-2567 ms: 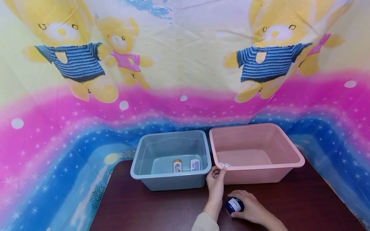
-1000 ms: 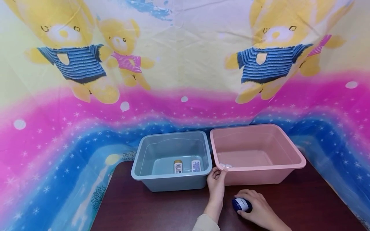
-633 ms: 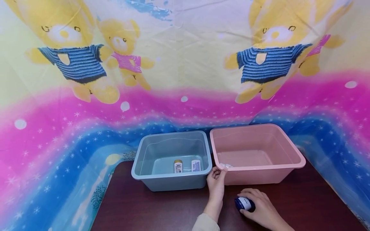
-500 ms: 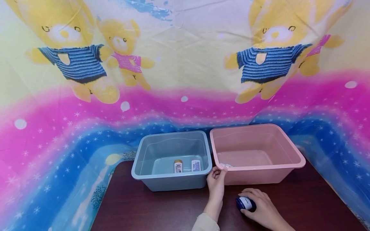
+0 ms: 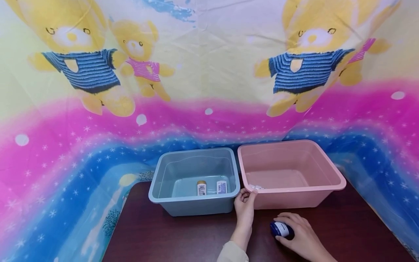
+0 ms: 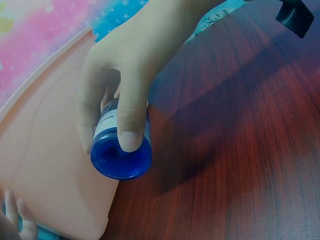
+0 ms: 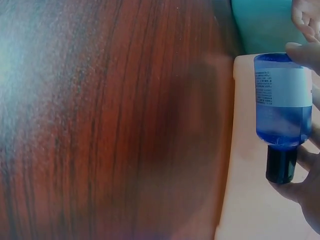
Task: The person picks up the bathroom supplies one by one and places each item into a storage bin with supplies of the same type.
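Observation:
My right hand [image 5: 299, 233] holds a small dark blue bottle [image 5: 280, 229] with a white label, tilted, in front of the pink bin [image 5: 291, 198]. In the right wrist view the blue bottle [image 7: 283, 120] shows its dark cap, with fingers at both its base and its cap. From the left wrist view, the thumb lies along the bottle near its round blue base [image 6: 120, 162]. My left hand [image 5: 243, 209] stays by the pink bin's near left corner, its fingers loosely curled; whether it touches the rim is unclear. I see nothing held in it.
Left of the pink bin stands a blue-grey bin [image 5: 193, 207], with a gold-capped bottle [image 5: 202, 188] and a white bottle [image 5: 222, 187] inside. A partly hidden clear or white item [image 5: 257, 187] lies in the pink bin. Both bins stand on a dark wooden table [image 5: 176, 236] before a bear-print cloth [image 5: 222, 65].
My right hand has moved a little to the right with the blue bottle still in its grip. The left hand and both bins have stayed in place.

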Tool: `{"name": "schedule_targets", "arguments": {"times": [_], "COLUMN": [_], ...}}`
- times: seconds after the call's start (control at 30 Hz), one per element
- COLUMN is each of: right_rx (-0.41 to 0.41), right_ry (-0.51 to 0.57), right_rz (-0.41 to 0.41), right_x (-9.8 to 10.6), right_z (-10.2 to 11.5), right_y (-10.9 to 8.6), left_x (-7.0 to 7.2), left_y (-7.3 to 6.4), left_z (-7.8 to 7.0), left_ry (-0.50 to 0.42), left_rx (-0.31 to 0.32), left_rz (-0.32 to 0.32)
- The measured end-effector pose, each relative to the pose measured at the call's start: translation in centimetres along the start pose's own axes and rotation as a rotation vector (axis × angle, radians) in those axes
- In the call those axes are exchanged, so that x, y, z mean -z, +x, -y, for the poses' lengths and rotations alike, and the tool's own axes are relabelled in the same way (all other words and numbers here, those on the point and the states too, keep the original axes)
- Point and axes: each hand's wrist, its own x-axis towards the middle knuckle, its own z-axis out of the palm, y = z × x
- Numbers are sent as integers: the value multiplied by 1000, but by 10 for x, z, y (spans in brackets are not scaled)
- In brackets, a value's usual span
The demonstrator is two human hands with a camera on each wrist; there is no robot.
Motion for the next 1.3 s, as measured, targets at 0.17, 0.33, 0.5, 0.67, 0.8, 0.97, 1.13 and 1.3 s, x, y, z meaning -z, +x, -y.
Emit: {"name": "schedule_targets", "arguments": {"times": [0.17,0.33,0.5,0.67,0.8,0.97,1.13,1.3], "right_rx": [-15,0,-7,-22,-28,-16,-2,-43], "right_ry": [-8,-14,-24,-29,-28,-27,-29,-30], "right_rz": [13,0,-6,-3,-3,-21,-37,-20], "right_x": [6,12,16,21,25,28,32,37], "right_z": [2,1,0,2,2,1,2,4], "right_y": [1,1,0,-1,-1,0,2,3], "left_x": [0,-1,-1,-1,0,1,1,0], "left_y": [0,0,0,-1,-1,0,-1,-1], "left_z": [0,0,1,0,1,1,0,-1], "left_ry": [-7,4,13,6,18,26,25,15], "left_rx": [-1,14,18,17,25,43,23,20], "left_rz": [-3,-7,-5,-1,-4,-7,-3,-8]}}
